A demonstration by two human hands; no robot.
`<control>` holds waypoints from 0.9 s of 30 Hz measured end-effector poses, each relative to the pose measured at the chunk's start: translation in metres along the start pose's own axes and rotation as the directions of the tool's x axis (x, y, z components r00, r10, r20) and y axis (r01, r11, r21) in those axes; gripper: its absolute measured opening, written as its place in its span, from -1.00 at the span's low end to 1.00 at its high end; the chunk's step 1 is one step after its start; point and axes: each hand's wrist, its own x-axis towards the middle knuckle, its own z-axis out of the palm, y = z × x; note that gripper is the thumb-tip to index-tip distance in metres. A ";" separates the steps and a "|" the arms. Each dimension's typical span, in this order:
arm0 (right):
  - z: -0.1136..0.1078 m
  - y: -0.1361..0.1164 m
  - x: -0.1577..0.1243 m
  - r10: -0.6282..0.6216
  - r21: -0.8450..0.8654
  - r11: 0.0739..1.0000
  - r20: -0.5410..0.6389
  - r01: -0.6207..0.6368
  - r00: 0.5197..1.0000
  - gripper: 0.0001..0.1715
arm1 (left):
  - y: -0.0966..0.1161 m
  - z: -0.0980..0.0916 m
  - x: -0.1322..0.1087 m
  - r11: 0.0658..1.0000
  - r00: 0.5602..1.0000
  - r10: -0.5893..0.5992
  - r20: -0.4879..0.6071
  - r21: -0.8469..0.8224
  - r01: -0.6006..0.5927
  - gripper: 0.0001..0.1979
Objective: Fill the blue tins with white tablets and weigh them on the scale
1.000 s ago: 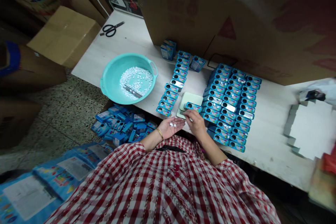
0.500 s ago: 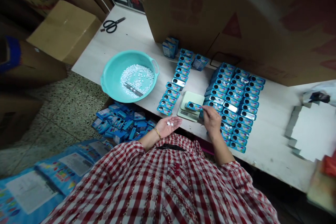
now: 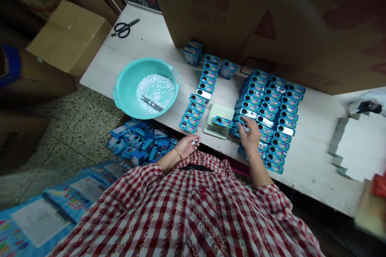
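A huge brown carton point(image 3: 256, 28) stood along the far edge of the pale desk point(image 3: 307, 156). To the right of centre, blue tins were packed on the desk in a block of tins point(image 3: 268, 106), several with white pieces on their tops. On the left sat a turquoise basin point(image 3: 125, 88), and between it and the block ran a narrower line of tins point(image 3: 208, 81). A flat, pale scale point(image 3: 214, 114) lay near the front edge, just beside the block.

The right hand point(image 3: 250, 134) was over the near left side of the block, its fingers loosely spread and gripping nothing visible; whether it touched the tins below could not be told. The left hand point(image 3: 187, 146) was in front of the desk's edge, palm up, with its fingers curled in around a few white pieces.

Black-handled scissors point(image 3: 125, 29) lay at the far left of the desk. One single tin point(image 3: 222, 121) rested on the scale, clear of both hands. A narrow dark strip point(image 3: 151, 103) lay in the basin among scattered white pellets point(image 3: 144, 88). Smallest were the held pieces point(image 3: 194, 142), partly hidden by the left fingers.
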 end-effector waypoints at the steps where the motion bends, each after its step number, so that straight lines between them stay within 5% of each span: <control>1: 0.002 -0.007 -0.001 -0.037 -0.010 0.999 0.032 0.037 0.999 -0.66 | 0.001 0.001 0.000 1.000 1.000 0.002 0.019 -0.003 -0.002 -0.92; 3: 0.005 -0.023 -0.006 -0.139 0.009 0.990 0.151 0.139 0.979 -0.68 | 0.001 0.005 -0.001 1.000 0.998 0.024 0.061 0.008 -0.025 -0.91; 7: 0.013 -0.048 -0.019 -0.311 0.033 0.945 0.406 0.326 0.859 -0.66 | 0.001 0.013 -0.003 0.997 0.992 0.028 0.126 0.068 -0.036 -0.87; 11: 0.024 -0.040 -0.015 -0.167 -0.260 0.927 0.360 0.271 0.918 -0.53 | 0.000 0.015 -0.002 0.995 0.994 0.007 0.110 0.096 -0.018 -0.89; 13: 0.029 -0.029 -0.003 -0.149 -0.333 0.894 0.408 0.299 0.901 -0.50 | 0.000 0.014 -0.001 0.995 0.997 0.003 0.079 0.096 -0.011 -0.90; 16: 0.036 -0.014 0.027 -0.192 -0.341 0.867 0.443 0.362 0.876 -0.57 | 0.003 0.014 0.000 0.997 0.999 0.011 0.047 0.077 -0.014 -0.91; 20: 0.052 0.002 0.094 -0.205 -0.390 0.866 0.296 0.314 0.933 -0.56 | 0.007 0.009 -0.002 0.998 0.999 0.046 0.025 0.035 -0.047 -0.89; 27: 0.112 0.014 0.198 -0.109 -0.454 0.860 0.282 0.232 0.953 -0.58 | 0.001 -0.003 -0.007 0.998 0.997 0.063 -0.041 -0.008 -0.063 -0.88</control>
